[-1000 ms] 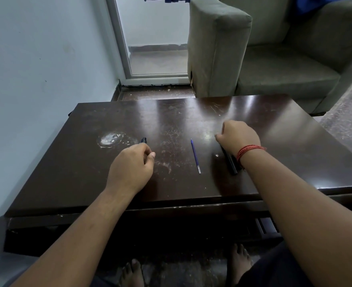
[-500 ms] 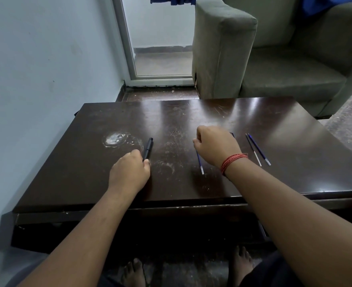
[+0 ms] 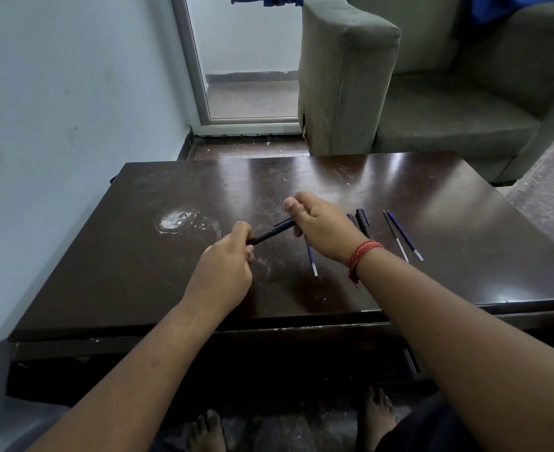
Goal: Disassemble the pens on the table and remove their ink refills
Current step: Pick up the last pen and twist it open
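A dark, glossy brown table [image 3: 464,230] fills the middle of the view, its top scuffed with pale scratches and bearing a whitish round stain [image 3: 175,220] toward its left side. To the left of the table rises a pale blue wall [image 3: 66,109]; beyond the table's far edge stand a white-framed glass door [image 3: 246,76] and a grey-green armchair [image 3: 432,93] with blue cloth [image 3: 510,9] draped over its back. Below the table's near edge two bare feet [image 3: 205,433] rest on the floor. Above the middle of the table both hands hold one black pen [image 3: 270,231], lifted clear of the top and slanting up from lower left to upper right. The left hand [image 3: 225,272] is curled, and its fingertips pinch the lower end of the pen. The right hand [image 3: 322,230], with a red thread [image 3: 363,254] round its wrist, closes thumb and fingers round the upper end. On the table just under the right hand lies a blue refill [image 3: 311,259], partly hidden by that hand, its pale tip toward the near edge. To the right of that hand, on the table, lie dark pen parts [image 3: 362,220], too much hidden by the wrist to tell how many. Further right on the table lie two more refills [image 3: 402,236] side by side, close together and nearly parallel, with pale tips toward the near edge.
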Tool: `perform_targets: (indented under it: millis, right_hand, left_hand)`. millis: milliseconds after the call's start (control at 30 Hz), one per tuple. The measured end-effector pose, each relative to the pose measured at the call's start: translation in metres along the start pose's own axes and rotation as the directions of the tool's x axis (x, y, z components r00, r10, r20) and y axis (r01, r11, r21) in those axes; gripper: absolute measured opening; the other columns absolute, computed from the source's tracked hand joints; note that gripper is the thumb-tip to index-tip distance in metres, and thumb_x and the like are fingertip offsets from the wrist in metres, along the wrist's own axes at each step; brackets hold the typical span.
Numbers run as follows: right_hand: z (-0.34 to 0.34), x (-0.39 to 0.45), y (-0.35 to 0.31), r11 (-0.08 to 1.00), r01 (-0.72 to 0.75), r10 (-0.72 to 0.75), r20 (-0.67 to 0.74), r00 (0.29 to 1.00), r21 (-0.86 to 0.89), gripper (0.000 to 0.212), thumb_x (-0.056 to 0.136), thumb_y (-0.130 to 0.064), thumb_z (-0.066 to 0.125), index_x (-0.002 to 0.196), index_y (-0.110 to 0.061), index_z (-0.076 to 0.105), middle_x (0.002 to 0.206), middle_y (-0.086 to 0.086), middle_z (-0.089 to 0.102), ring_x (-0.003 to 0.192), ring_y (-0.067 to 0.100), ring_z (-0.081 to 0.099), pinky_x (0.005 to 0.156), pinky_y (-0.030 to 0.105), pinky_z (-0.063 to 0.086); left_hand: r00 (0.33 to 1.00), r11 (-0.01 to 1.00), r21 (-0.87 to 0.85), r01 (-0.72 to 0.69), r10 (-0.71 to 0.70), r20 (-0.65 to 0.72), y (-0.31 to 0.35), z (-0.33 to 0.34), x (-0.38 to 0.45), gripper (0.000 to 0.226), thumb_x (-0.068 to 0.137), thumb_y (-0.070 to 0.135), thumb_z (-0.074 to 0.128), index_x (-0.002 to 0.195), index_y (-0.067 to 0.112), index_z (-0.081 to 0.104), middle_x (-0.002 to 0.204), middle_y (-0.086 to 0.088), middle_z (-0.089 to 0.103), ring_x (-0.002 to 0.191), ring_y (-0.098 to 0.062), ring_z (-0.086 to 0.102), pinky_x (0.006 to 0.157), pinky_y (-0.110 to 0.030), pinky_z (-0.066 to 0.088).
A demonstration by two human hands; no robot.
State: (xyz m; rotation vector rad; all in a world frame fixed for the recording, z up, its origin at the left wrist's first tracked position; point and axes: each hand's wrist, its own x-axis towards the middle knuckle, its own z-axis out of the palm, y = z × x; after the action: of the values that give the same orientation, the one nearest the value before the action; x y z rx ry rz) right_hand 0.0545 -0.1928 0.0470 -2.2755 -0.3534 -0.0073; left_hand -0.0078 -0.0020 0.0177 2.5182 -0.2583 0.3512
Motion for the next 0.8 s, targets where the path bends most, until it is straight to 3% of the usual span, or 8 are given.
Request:
perform_targets:
  millis: [133, 233, 367, 600, 733, 800]
  right_hand:
    - [0.007, -0.004, -0.007, 0.999, 0.033, -0.037, 0.130, 0.991, 0.036, 0.030, 0.102, -0.036, 0.045, 0.084, -0.017, 0.060, 0.067, -0.001, 0.060, 0.053, 0.010, 0.050, 0.053, 0.031, 0.045]
    - [0.016, -0.007, -0.014, 0.996, 0.071, -0.078, 0.180, 0.981, 0.048, 0.024, 0.100, -0.032, 0.049, 0.090, -0.014, 0.061, 0.067, -0.006, 0.060, 0.052, 0.003, 0.051, 0.053, 0.025, 0.041]
    - [0.025, -0.010, -0.020, 0.994, 0.077, -0.089, 0.174, 0.981, 0.074, 0.021, 0.100, -0.032, 0.051, 0.090, -0.015, 0.058, 0.066, -0.008, 0.061, 0.049, -0.006, 0.051, 0.055, 0.020, 0.039]
    - [0.016, -0.013, -0.026, 0.987, 0.112, -0.134, 0.192, 0.972, 0.118, 0.021, 0.101, -0.028, 0.050, 0.086, -0.013, 0.056, 0.060, -0.009, 0.054, 0.048, 0.001, 0.046, 0.050, 0.022, 0.038]
    - [0.007, -0.014, -0.028, 0.981, 0.169, -0.184, 0.189, 0.965, 0.093, 0.016, 0.100, -0.025, 0.053, 0.088, -0.015, 0.057, 0.062, -0.009, 0.055, 0.050, 0.001, 0.048, 0.052, 0.023, 0.042]
    - [0.001, -0.014, -0.028, 0.977, 0.175, -0.197, 0.190, 0.962, 0.125, 0.012, 0.099, -0.023, 0.054, 0.090, -0.015, 0.058, 0.065, -0.007, 0.059, 0.053, 0.005, 0.054, 0.051, 0.023, 0.046]
  left_hand:
    - [0.998, 0.994, 0.083, -0.067, 0.067, 0.007, 0.003, 0.001, -0.001, 0.010, 0.096, 0.008, 0.049, 0.102, 0.015, 0.051, 0.080, 0.003, 0.062, 0.073, -0.028, 0.057, 0.074, -0.041, 0.042]
    - [0.996, 0.995, 0.046, -0.091, 0.091, 0.002, 0.008, 0.002, -0.003, 0.004, 0.098, 0.014, 0.052, 0.099, 0.011, 0.054, 0.084, -0.005, 0.065, 0.077, -0.031, 0.057, 0.067, -0.037, 0.035]
    - [0.999, 0.997, -0.063, -0.039, 0.038, -0.010, 0.010, 0.001, -0.002, 0.012, 0.100, 0.022, 0.051, 0.091, 0.013, 0.052, 0.080, -0.001, 0.060, 0.072, -0.030, 0.056, 0.058, -0.038, 0.038]
    - [0.999, 1.000, -0.006, -0.005, 0.005, -0.049, 0.008, -0.003, 0.000, 0.016, 0.094, 0.041, 0.047, 0.087, 0.026, 0.049, 0.058, 0.007, 0.051, 0.059, -0.027, 0.055, 0.051, -0.033, 0.034]
    - [1.000, 0.998, -0.063, 0.022, -0.023, -0.009, 0.005, -0.005, 0.002, 0.025, 0.090, 0.054, 0.044, 0.073, 0.037, 0.048, 0.053, 0.007, 0.053, 0.049, -0.013, 0.050, 0.048, -0.029, 0.030]
    - [0.999, 0.996, -0.084, 0.032, -0.033, -0.018, 0.006, -0.004, 0.002, 0.038, 0.091, 0.060, 0.043, 0.066, 0.031, 0.047, 0.050, 0.005, 0.049, 0.046, -0.012, 0.048, 0.046, -0.029, 0.031]
